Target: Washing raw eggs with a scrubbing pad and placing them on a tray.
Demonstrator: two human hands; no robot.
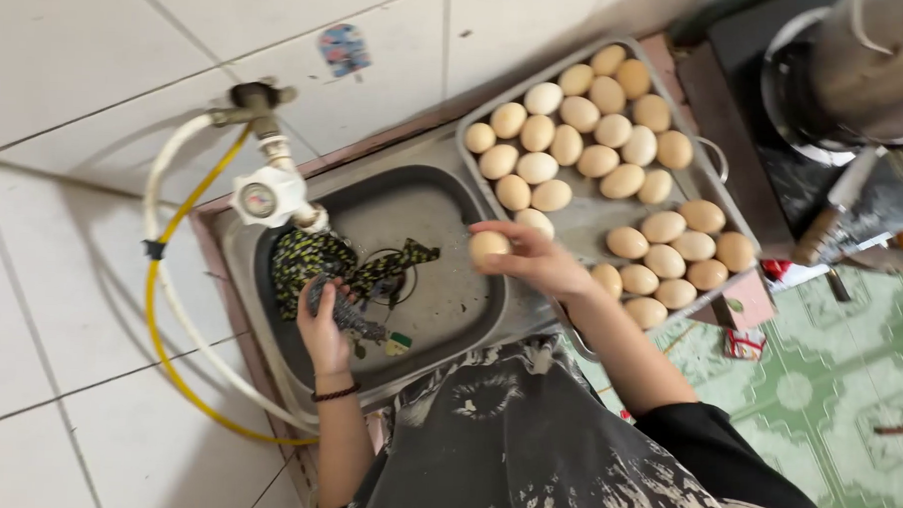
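The right hand (536, 257) pinched one egg (489, 246) in its fingertips, held over the sink (439, 314) beside the near-left corner of the full egg tray (583, 224). The left hand (324, 325), closed around a scrubber (345, 308), rested low in the basin, by the patterned cloth (306, 254) under the tap (269, 193).

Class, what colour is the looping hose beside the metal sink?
Yellow hose, clearest in the head view.

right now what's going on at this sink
A person stands at a steel sink. Their right hand holds one egg over the basin's edge, beside a metal tray loaded with many more eggs. Their left hand is down in the basin, gripping a dark patterned cloth near the drain. A tap with hoses sits at the sink's far side.
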